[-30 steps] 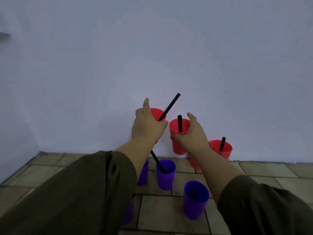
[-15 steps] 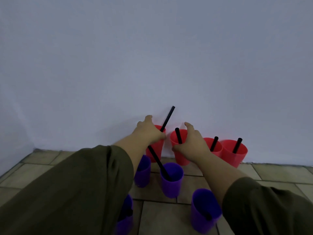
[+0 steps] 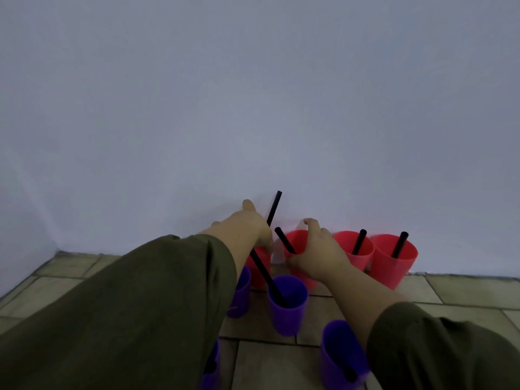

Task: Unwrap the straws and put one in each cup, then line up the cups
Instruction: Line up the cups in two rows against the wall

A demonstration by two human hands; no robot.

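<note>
Both red cups have come down onto the floor (image 3: 464, 294) by the wall (image 3: 253, 108). Left hand (image 3: 250, 228) grips one cup (image 3: 256, 273); right hand (image 3: 319, 251) grips the next cup (image 3: 299, 243), beside two placed cups (image 3: 394, 266). Slide them snug and upright, keeping straws (image 3: 359, 242) in. Purple cups (image 3: 287, 313) wait nearer.

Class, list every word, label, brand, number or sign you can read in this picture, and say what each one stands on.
No text can be read anywhere in this picture.
The red cups, purple cups, black straws, wall, floor tiles and sleeves all show plain surfaces with no print, label or number.
</note>
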